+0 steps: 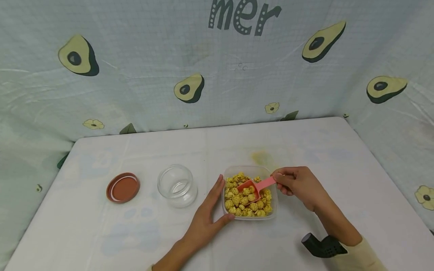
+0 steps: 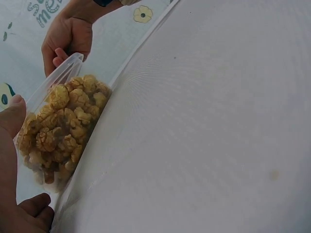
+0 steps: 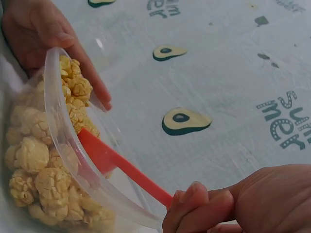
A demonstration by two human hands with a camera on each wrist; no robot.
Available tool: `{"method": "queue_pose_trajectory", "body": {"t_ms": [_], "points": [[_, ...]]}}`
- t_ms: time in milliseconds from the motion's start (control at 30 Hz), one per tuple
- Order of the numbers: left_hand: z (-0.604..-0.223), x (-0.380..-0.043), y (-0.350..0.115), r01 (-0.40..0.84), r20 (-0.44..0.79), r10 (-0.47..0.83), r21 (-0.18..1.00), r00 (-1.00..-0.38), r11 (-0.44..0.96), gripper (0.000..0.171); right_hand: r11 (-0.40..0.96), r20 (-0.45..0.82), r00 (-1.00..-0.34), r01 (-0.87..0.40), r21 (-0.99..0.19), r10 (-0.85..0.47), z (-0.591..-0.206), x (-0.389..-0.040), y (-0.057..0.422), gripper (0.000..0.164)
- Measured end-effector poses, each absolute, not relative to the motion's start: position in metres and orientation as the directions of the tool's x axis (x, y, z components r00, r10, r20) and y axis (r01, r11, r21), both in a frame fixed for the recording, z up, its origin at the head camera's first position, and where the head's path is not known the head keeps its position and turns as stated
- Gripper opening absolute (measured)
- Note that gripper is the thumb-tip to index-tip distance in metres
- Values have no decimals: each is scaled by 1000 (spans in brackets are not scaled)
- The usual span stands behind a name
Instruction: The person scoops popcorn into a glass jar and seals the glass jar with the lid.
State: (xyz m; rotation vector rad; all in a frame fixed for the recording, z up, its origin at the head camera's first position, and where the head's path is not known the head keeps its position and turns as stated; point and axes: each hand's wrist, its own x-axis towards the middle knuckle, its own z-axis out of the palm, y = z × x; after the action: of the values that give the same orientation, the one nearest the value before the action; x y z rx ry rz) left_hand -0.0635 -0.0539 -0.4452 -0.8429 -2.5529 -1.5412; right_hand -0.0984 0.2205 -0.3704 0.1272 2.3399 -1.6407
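From the head, shows one tub (image 1: 275, 205) on the counter (image 1: 305, 143), heaped with popcorn (image 1: 235, 200) too crowded to count. Counts also one scoop (image 1: 266, 182), pink, with its bowl in the tub and several pieces in it; one jar (image 1: 178, 190), left of the tub; one lid (image 1: 123, 188), lying flat further left. Has the left hand (image 1: 207, 222) against the tub's left side, fingers straight and spread from the thumb. Has the right hand (image 1: 297, 184) with fingers together, clamped on the scoop's handle at the right rim.

From the left wrist, shows two hands and one tub, with popcorn visible through its wall. Frames the tub between left thumb and fingers, wide apart. Places the right hand beyond the rim; cannot tell its grip here.

From the right wrist, shows two hands, one tub and one scoop, dipped past the rim into the popcorn. Pinches the handle with right fingers; rests the left fingers along the opposite side.
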Motion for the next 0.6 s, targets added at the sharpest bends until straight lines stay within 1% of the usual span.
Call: {"method": "queue_pose_trajectory", "body": {"t_ms": [233,600], "points": [[-444,-63,-54,460,298,428,817,-853,348,80,343,-287,-955,247,-906,-69,-372,-101,225,36],[-445,-64,-54,465,303,425,811,-853,354,80,323,-298,-949,250,-913,-107,-370,-101,229,36]]}}
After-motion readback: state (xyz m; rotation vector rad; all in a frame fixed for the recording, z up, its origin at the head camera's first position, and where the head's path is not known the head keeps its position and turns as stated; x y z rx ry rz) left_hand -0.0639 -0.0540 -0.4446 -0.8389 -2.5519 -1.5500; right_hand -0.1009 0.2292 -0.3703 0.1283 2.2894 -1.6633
